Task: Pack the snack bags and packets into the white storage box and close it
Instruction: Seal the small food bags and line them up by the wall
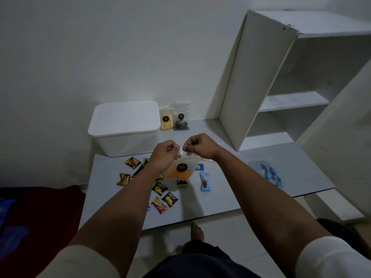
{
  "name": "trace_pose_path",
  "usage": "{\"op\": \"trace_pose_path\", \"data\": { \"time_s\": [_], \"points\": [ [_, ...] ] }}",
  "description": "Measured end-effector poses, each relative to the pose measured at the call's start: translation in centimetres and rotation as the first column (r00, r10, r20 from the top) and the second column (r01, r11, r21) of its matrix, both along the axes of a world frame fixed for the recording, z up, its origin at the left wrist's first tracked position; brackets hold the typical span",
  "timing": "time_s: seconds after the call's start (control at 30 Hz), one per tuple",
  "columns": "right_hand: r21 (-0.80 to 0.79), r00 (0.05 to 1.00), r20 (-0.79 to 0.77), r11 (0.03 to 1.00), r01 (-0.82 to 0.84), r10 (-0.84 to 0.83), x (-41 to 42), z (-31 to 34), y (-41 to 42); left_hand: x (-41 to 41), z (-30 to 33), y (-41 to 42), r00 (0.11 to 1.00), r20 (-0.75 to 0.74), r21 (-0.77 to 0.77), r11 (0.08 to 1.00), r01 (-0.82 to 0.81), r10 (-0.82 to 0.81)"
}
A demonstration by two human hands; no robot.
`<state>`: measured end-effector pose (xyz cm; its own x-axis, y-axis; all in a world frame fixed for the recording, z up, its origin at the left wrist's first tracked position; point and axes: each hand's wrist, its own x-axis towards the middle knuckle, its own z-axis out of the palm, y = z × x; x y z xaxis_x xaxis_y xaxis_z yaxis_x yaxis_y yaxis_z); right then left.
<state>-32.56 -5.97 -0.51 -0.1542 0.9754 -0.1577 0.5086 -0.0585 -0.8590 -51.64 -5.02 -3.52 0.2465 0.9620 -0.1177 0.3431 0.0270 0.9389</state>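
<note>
While both hands, left (163, 152) and right (197, 146), pinch the clear bag's (180, 169) top edge with curled fingers, the lidded box (124, 127) (white) sits behind.

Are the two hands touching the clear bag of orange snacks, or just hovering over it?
Touching. In the head view, the left hand and the right hand each pinch the top edge of the clear bag of orange snacks, which hangs below them above the table.
</note>
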Motion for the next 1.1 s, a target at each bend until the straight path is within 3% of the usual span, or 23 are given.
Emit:
{"op": "trace_pose_path", "data": {
  "time_s": [0.17, 0.33, 0.57, 0.67, 0.87, 1.1],
  "points": [
    [-0.024, 0.997, 0.058, 0.999, -0.04, 0.041, -0.1, 0.1, 0.1, 0.3, 0.5, 0.0, 1.0, -0.009, 0.005, 1.0, 0.025, -0.025],
    [-0.002, 0.999, -0.021, 0.999, 0.036, -0.036, 0.3, -0.2, -0.1, 0.5, 0.7, 0.3, 0.996, -0.087, 0.059, 0.998, 0.032, -0.027],
    [-0.035, 0.997, -0.063, 0.998, 0.044, -0.046, 0.9, -0.5, -0.3, 0.3, 1.0, 0.4, 0.999, -0.027, -0.006, 1.0, -0.025, 0.025],
    [-0.066, 0.999, -0.048, 0.998, 0.016, -0.019, 0.8, -0.5, -0.1, 0.5, 1.3, 0.3, 1.0, -0.027, -0.012, 1.0, -0.005, 0.004],
    [-0.085, 0.984, -0.137, 0.991, 0.106, -0.117, 1.1, -0.7, -0.3, 0.5, 1.7, 0.7, 0.996, -0.09, 0.012, 1.0, 0.004, -0.003],
    [-0.161, 0.952, -0.253, 0.978, 0.133, -0.171, 1.2, -0.9, -0.4, 0.3, 1.6, 1.0, 0.996, 0.035, -0.047, 0.996, -0.074, 0.076]
  ]
}}
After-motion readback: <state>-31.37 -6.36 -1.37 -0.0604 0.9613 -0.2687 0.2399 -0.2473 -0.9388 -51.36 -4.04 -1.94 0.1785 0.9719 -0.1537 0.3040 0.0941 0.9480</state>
